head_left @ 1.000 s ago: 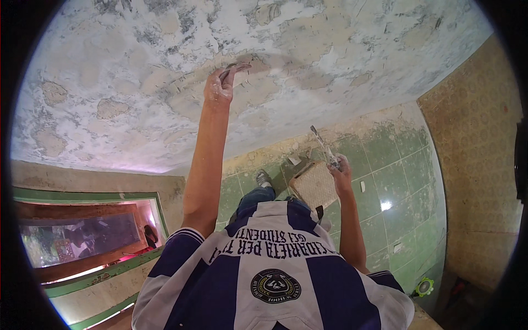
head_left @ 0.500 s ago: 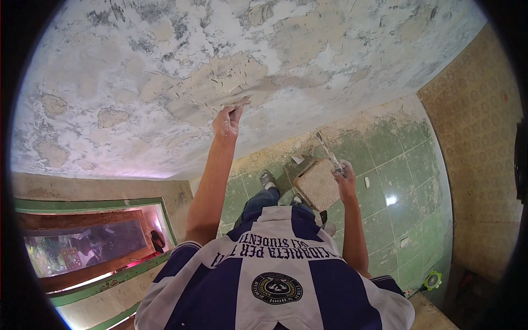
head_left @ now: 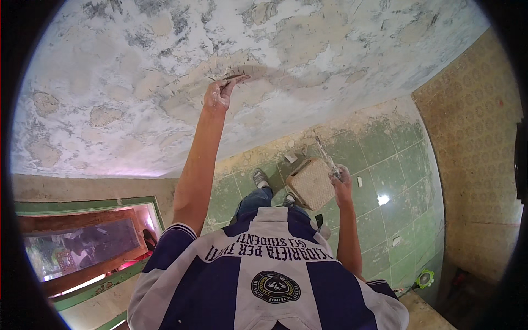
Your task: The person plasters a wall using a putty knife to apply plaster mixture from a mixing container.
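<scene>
My left hand, dusted white, is raised to the patchy plastered wall. Its fingers are pressed together beside a scratched tan patch. A dark, thin edge shows by the fingertips, but what they hold is hard to make out. Lower down on the right, my right hand is closed round the handle of a putty knife. The long, narrow tool is smeared with white plaster and points up toward the wall, apart from it.
Below stands a woven-topped stool, close to my sandalled feet. Green floor tiles carry plaster dust and a small white piece. A wooden-framed window is at lower left, a patterned brown wall at right, and a green round fan at lower right.
My left hand has moved up and slightly left along the wall, its fingers now turned more sideways. The right hand still grips the putty knife, almost in place.
</scene>
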Available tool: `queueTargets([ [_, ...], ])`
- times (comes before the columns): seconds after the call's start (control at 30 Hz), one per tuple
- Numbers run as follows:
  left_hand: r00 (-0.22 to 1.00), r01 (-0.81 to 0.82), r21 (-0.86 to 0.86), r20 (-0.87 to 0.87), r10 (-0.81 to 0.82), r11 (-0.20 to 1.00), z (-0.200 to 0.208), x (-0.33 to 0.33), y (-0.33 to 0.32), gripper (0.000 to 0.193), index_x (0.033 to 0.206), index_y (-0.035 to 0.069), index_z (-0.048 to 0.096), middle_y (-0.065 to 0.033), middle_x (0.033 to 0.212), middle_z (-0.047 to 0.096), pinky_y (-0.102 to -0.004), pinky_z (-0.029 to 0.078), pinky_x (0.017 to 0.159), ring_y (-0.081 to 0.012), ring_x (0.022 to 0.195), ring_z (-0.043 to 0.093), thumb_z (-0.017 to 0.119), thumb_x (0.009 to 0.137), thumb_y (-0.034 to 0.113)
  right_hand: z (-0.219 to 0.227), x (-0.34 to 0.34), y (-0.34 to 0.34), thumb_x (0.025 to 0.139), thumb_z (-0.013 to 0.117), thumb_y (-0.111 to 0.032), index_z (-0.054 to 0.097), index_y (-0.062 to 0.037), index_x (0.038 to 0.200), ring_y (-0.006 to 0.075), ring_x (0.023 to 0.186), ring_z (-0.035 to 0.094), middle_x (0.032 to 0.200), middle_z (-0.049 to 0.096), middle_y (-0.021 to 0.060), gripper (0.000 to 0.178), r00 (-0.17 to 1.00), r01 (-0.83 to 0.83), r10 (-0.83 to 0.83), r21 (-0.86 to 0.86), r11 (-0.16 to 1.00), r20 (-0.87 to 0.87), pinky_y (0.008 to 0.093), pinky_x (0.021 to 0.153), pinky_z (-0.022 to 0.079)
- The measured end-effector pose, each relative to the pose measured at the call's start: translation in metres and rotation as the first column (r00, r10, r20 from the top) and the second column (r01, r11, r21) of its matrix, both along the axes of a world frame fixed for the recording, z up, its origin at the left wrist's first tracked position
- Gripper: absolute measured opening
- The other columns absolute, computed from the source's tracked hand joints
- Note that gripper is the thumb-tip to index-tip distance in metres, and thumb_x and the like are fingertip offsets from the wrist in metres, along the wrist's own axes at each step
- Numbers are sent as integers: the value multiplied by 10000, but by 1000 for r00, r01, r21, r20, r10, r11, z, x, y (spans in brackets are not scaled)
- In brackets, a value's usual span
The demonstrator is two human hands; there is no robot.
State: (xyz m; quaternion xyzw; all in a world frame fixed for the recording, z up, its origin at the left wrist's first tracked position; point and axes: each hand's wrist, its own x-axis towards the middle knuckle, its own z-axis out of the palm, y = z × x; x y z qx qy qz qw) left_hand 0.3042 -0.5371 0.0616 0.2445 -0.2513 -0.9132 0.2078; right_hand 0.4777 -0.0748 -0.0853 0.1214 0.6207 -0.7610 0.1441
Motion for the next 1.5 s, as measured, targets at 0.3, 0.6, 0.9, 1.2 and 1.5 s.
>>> queueTargets([
  [0.3,999,5,-134,-41,-11,991,43,9,20,114,913,-166,494,-238,963,599,-397,598,875,-348,912,645,498,819,-102,0,6,3,812,630,-2,508,-64,1231,132,974,557,1099,576,30,440,999,30,-31,-18,999,-32,253,799,439],
  [0.6,971,90,-417,-166,-173,905,77,59,32,127,928,-157,505,-227,958,618,-455,550,946,-332,935,631,522,811,-112,-13,16,11,799,669,-11,561,-54,1185,106,917,545,1031,599,12,403,994,111,-110,-43,993,24,250,776,443],
  [0.9,992,101,-171,96,-85,980,-4,91,40,223,1030,-177,490,-250,1065,606,-435,561,932,-344,1004,638,500,821,-99,-22,18,3,810,655,-2,523,-79,1205,90,891,523,1061,561,-3,424,1000,-7,6,-58,998,-11,238,721,409],
  [1.2,981,-1,-251,188,50,968,9,32,35,202,1009,-188,477,-251,1053,592,-404,586,898,-373,975,641,477,813,-135,-12,17,14,816,640,-3,514,-78,1222,109,917,541,1094,571,11,432,999,9,-11,41,999,51,250,757,430],
  [1.5,991,87,-245,-77,-109,966,55,8,32,102,893,-157,499,-228,958,585,-403,621,825,-337,851,646,513,792,-149,-17,17,12,824,633,15,512,-72,1232,128,979,556,1118,579,28,434,997,22,-23,21,1000,80,268,805,445],
])
